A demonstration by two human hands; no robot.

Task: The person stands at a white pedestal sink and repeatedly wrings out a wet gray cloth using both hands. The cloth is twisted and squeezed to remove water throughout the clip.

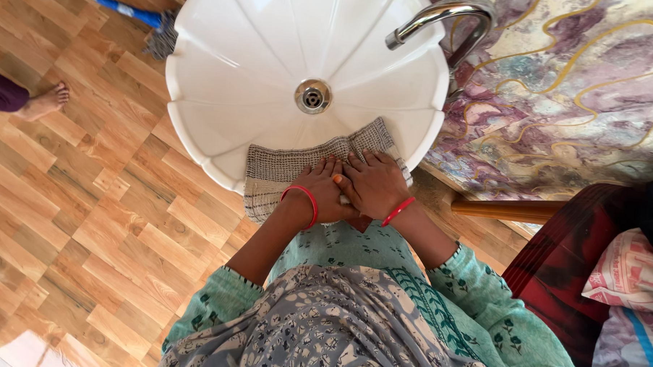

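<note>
A grey woven cloth (283,167) lies draped over the near rim of a white scalloped washbasin (244,50). My left hand (319,194) and my right hand (373,184) rest side by side on the cloth, palms down, fingers pointing toward the basin's drain (313,96). Both hands press flat on the cloth, and the left thumb overlaps the right hand's edge. Each wrist wears a red bangle. A chrome tap (441,14) curves over the basin from the right.
Marbled purple and gold wall (576,91) runs along the right. A wooden chair arm (506,208) and red chair with printed sacks (627,288) sit at right. Wood-pattern floor lies at left, with another person's bare foot (47,100) and a blue-handled broom (140,21).
</note>
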